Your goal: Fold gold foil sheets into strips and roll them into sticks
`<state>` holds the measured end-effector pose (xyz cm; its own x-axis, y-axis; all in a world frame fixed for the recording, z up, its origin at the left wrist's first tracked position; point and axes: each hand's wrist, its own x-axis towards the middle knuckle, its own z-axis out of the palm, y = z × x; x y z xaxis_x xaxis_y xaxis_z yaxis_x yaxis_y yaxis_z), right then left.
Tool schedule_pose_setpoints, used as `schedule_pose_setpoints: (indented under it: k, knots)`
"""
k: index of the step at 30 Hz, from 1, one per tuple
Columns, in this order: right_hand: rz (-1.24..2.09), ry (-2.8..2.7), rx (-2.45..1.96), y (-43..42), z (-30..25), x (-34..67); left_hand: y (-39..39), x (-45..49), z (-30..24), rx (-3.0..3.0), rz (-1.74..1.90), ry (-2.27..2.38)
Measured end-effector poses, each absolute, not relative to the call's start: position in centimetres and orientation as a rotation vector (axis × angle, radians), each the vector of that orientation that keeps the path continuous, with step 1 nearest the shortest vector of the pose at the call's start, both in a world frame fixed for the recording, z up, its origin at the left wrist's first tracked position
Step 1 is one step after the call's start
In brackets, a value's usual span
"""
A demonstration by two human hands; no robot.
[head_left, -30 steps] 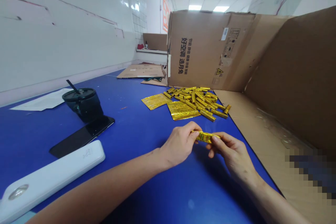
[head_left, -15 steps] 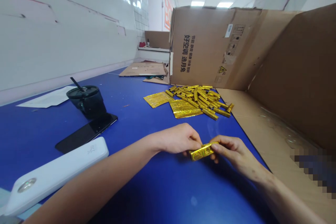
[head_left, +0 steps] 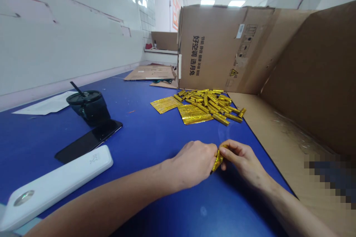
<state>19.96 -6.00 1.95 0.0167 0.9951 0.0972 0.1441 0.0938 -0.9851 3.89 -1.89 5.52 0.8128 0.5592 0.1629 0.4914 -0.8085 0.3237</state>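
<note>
A folded strip of shiny gold foil paper (head_left: pixel 217 161) is held between both hands, low over the blue table. My left hand (head_left: pixel 196 161) is closed on its left side, knuckles up, and covers part of it. The fingers of my right hand (head_left: pixel 239 155) pinch its upper right end, thumb on top. Beyond the hands lie flat gold foil sheets (head_left: pixel 194 114), and behind them a heap of folded gold foil strips (head_left: pixel 213 103).
A dark lidded cup (head_left: pixel 90 109) with a straw, a black phone (head_left: pixel 90 141) and a long white device (head_left: pixel 58 185) lie on the blue table (head_left: pixel 144 129) at left. Large cardboard (head_left: pixel 222 48) stands behind and to the right. Flat cardboard (head_left: pixel 150 73) lies at the back.
My left hand has turned over the foil strip and hides more of it. The strip now slants more steeply, its lower end pointing toward me. My right hand keeps its pinch.
</note>
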Motion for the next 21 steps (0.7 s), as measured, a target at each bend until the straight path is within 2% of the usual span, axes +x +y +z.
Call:
schedule_pose_setpoints:
  k: [4,11,17,21]
  knots:
    - [1.034,-1.334,-1.254,-5.8,2.0,20.1,-2.7,4.0,5.3,2.800,0.388,0.830]
    - [0.964,-1.315,-1.309,-5.7,2.1,20.1,-2.8,3.6,5.2,2.835,0.449,0.566]
    - [0.926,-1.263,-1.306,-5.5,1.5,20.5,-2.1,3.8,4.9,2.776,0.456,0.665]
    - [0.819,-1.245,-1.306,-5.4,1.5,21.0,0.1,3.9,4.2,2.588,0.590,0.761]
